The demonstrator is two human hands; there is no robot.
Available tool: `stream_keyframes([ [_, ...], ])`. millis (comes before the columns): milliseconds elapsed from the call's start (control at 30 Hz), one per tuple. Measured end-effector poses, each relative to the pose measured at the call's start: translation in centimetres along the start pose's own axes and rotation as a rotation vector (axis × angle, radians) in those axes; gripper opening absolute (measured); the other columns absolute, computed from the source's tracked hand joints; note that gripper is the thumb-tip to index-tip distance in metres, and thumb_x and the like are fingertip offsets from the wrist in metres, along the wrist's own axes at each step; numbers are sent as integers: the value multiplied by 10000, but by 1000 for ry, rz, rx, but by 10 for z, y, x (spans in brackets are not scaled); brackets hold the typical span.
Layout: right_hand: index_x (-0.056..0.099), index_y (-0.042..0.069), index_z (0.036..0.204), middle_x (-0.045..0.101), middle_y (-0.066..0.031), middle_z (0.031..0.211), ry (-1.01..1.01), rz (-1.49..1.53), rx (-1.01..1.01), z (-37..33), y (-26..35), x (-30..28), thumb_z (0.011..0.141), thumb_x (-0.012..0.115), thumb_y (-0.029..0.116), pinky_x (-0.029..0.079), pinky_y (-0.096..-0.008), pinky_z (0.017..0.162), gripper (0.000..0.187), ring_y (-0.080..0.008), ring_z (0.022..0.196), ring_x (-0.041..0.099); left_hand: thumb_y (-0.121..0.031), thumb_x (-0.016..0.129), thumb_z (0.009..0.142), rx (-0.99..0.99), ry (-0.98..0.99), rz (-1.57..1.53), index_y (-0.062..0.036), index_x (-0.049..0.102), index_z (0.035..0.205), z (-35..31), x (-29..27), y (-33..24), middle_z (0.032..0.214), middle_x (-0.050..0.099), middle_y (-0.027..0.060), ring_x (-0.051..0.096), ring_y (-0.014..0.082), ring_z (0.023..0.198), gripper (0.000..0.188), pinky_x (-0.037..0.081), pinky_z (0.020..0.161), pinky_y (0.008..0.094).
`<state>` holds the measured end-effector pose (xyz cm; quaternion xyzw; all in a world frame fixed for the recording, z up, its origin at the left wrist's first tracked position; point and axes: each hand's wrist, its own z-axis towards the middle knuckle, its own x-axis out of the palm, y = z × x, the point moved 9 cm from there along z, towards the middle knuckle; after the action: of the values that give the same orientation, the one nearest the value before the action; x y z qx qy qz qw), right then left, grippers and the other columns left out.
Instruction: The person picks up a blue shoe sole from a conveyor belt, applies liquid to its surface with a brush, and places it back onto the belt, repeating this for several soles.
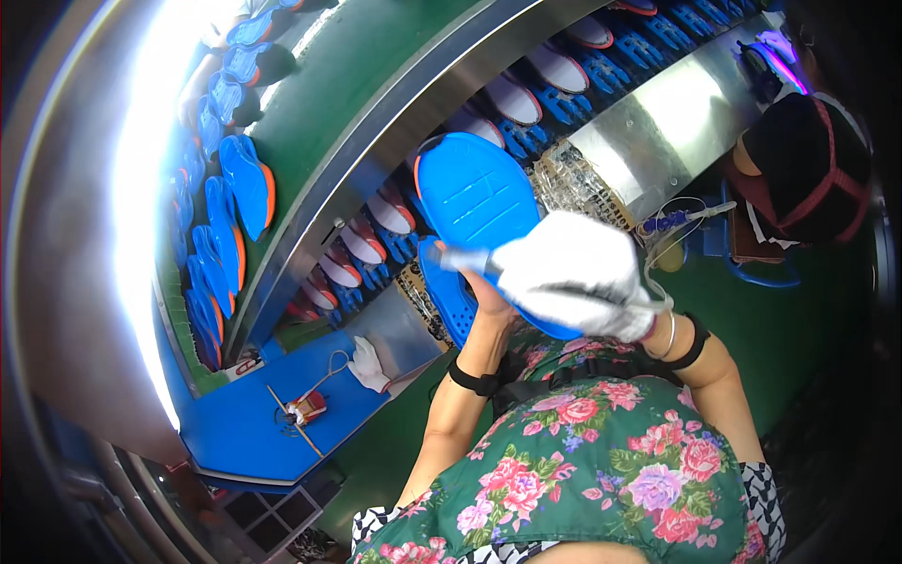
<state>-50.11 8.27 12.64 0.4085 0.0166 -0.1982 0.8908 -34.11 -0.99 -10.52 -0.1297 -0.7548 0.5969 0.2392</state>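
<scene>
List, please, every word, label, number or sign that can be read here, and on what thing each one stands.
Brown printed strip, right of the hands: dark lettering; I do not copy its wording.
Brown printed strip, left: dark print, too small to read.
Held blue sole: raised marks, not readable as letters.

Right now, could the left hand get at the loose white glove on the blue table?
Probably not without letting go: the left hand is holding the blue insole, though nothing appears to cover the loose white glove.
</scene>
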Motion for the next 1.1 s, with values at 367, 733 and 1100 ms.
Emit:
stream_keyframes([
  [367, 787, 78, 1005, 771, -117, 1038, -72, -29, 50, -7, -8, -18, 788, 794, 57, 573, -380, 777, 218, -280, 889, 729, -898, 292, 883, -109, -143, -435, -154, 233, 1617, 5, 24, -53, 1560, 425, 138, 490, 357, 1348, 1047, 418, 1132, 531],
  [733, 785, 86, 1012, 768, -101, 1062, -2, -80, 50, -17, 6, -11, 793, 787, 36, 573, -373, 798, 225, -258, 922, 726, -1015, 382, 717, -122, 4, -517, 34, 575, 1160, 18, 12, -43, 1040, 667, 189, 638, 286, 990, 1154, 488, 999, 438],
  [1100, 779, 118, 1083, 764, -72, 1058, 25, -162, -47, -37, 14, 4, 797, 808, 62, 584, -374, 768, 293, -262, 894, 722, -1079, 248, 641, -1, 383, -756, 54, 585, 1007, 34, 69, -98, 905, 646, 163, 661, 315, 823, 1238, 510, 848, 478],
])
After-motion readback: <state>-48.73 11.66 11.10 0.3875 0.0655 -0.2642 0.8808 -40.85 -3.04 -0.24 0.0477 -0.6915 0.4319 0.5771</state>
